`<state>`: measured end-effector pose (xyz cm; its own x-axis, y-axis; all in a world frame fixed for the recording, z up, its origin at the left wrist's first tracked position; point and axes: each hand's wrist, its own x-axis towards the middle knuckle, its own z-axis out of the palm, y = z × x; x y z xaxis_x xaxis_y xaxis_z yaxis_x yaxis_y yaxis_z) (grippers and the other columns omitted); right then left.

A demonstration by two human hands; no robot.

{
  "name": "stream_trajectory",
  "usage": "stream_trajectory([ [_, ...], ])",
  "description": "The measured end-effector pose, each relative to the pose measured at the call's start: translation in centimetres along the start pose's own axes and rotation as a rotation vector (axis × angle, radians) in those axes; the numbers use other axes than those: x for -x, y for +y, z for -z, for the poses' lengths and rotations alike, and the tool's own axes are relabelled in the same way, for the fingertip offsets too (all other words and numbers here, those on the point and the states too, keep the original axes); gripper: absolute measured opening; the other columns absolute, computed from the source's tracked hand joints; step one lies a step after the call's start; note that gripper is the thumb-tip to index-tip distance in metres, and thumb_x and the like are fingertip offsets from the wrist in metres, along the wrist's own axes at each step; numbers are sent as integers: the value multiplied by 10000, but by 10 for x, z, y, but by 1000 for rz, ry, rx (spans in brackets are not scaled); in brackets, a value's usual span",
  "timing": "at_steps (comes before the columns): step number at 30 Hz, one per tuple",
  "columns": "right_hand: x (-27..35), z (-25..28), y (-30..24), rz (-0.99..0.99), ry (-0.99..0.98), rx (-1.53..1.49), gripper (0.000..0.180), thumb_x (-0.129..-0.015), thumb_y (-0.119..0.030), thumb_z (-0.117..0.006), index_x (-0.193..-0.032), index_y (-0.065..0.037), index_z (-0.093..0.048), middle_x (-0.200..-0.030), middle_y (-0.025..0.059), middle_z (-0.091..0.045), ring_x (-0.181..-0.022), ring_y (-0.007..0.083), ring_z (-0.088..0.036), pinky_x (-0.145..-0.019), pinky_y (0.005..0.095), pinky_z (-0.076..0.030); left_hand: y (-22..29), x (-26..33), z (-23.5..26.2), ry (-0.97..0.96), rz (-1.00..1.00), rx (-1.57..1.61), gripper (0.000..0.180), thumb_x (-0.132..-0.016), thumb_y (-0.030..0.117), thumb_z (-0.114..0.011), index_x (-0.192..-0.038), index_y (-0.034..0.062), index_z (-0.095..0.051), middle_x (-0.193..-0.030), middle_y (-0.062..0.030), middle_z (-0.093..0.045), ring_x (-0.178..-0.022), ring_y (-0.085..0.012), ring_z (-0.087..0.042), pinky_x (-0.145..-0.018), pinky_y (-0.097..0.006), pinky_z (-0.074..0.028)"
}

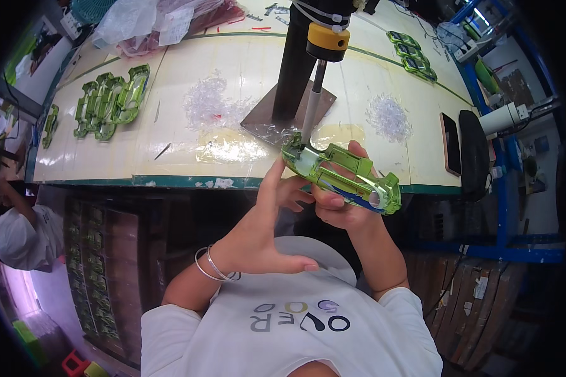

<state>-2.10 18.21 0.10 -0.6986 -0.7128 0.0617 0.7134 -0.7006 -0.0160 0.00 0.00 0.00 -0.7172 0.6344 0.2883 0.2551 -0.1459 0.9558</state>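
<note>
Cream workbench, one green housing under the hanging driver.
Finished green shells wait at left; our left hand is spread, fingertips steadying, our right hand clenches the green housing beneath the driver bit; fastening looks unfinished.

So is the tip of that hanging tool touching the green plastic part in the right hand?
Touching. The head view shows the tool's grey shaft meeting the top end of the green part, with no gap, while the right hand holds it.
</note>
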Motion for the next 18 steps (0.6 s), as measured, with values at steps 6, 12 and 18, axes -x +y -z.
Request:
stream_trajectory([
  [6, 0, 1, 1, -2, 53, 22, 529, -824, -474, -333, -1017, -5, -483, -763, 131, -523, -514, 218, -460, -388, 287, -374, -3, 2, 0, 20, 11, -7, 1206, -559, 276, -785, -1303, 24, 129, -1236, -218, -326, -1046, -284, -448, -852, -369, -387],
  [12, 13, 20, 8, 44, 106, 95, 590, -836, -519, -300, -1045, 0, -486, -762, 193, -533, -472, 223, -483, -400, 309, -414, -15, 9, -7, 54, 110, 141, 1111, -594, 197, -764, -1323, 61, 64, -1217, -179, -374, -1025, -253, -475, -845, -356, -395],
  [18, 60, -8, -17, 345, 391, 193, 499, -876, -474, -264, -1167, -92, -399, -956, 241, -501, -703, 307, -562, -507, 385, -498, -28, 30, -8, 103, 195, 104, 852, -636, 204, -729, -1288, 39, -206, -1096, -156, -499, -971, -213, -516, -829, -311, -399],
])
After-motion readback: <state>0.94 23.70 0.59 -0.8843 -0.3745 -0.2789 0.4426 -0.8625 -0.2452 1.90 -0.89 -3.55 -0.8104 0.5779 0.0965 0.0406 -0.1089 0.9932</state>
